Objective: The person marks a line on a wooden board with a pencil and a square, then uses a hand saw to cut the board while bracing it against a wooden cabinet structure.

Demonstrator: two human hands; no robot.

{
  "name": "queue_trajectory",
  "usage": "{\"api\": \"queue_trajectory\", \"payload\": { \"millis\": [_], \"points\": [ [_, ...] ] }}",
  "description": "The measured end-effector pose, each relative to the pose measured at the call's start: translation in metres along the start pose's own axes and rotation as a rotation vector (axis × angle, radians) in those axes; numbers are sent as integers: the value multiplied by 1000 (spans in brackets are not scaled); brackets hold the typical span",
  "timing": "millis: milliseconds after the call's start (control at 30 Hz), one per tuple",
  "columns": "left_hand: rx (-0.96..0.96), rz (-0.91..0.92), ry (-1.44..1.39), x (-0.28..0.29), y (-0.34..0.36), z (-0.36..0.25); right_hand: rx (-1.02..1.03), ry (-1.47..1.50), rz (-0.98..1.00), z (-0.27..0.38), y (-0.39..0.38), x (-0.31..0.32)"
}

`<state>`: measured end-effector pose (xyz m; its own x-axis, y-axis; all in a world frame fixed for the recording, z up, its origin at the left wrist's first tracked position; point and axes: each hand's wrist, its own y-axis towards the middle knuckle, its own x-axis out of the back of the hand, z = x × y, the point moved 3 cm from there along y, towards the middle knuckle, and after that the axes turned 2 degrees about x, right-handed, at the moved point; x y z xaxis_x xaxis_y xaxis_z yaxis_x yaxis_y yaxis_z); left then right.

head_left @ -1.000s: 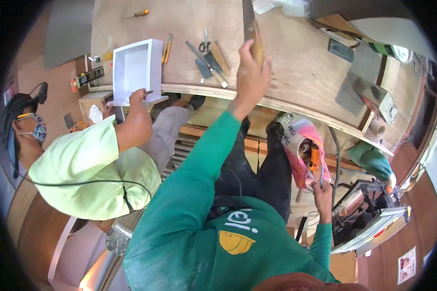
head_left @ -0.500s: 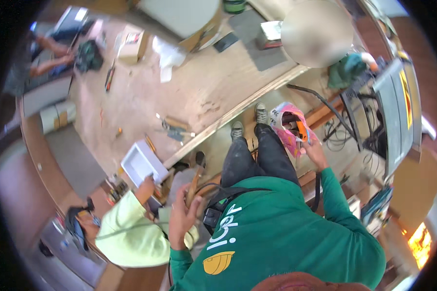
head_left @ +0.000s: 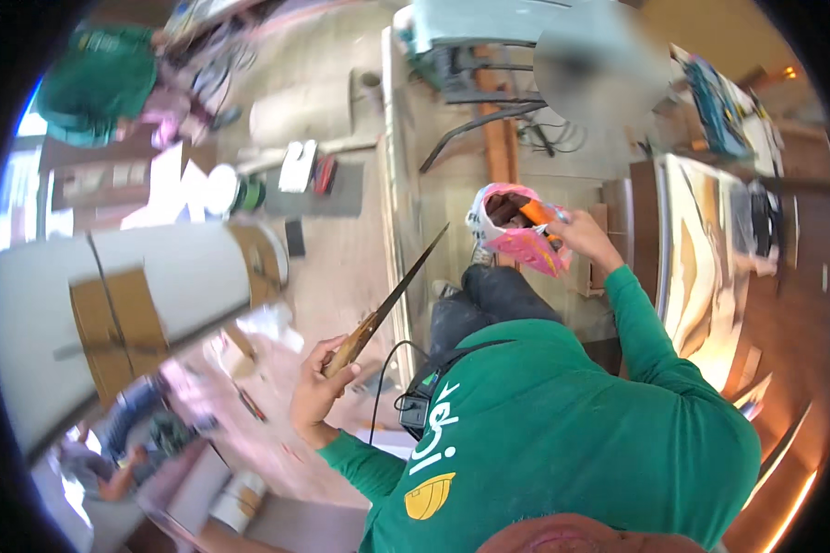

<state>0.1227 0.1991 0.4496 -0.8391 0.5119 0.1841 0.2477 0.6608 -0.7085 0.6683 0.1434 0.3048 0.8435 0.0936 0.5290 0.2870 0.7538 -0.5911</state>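
My left hand (head_left: pixel 318 387) is closed around the wooden handle of a handsaw (head_left: pixel 413 276). The saw's dark, narrow blade tapers to a point and slants up to the right, clear of the worktable. Off to the right, my right hand (head_left: pixel 583 240) grips the rim of a pink and white plastic bag (head_left: pixel 527 251), which hangs by my legs with its mouth upward. Inside lie dark brown items and an orange object (head_left: pixel 537 214) that I cannot name. My fingers partly cover the bag's right side.
A worktable (head_left: pixel 341 249) lies to my left, its edge near my legs. On it are a large white roll (head_left: pixel 157 286) with cardboard bands, a phone (head_left: pixel 294 238) and a green can (head_left: pixel 249 193). Two people are at far left. Boards (head_left: pixel 710 267) lean at right.
The view has swung to the right, so the person in the yellow top is out of sight. The saw's blade now shows fully in my left hand. My right hand still holds the bag.
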Motion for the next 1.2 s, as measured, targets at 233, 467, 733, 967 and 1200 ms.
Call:
{"api": "queue_trajectory", "payload": {
  "millis": [233, 467, 733, 967, 1200],
  "points": [
    [-110, 242, 243, -8, 73, -127, -15, 101, -142, -2, -65, 28],
    [-379, 555, 219, -61, 140, -208, -126, 255, -215, -28, -86, 39],
    [-251, 1041, -395, -136, 299, -201, -282, 338, -306, -47, -85, 62],
    [-404, 1047, -516, -192, 278, -286, -261, 624, -592, -28, -129, 90],
    [-790, 742, -387, -211, 238, -360, -144, 681, -1015, 38, -226, 145]
  ]
}}
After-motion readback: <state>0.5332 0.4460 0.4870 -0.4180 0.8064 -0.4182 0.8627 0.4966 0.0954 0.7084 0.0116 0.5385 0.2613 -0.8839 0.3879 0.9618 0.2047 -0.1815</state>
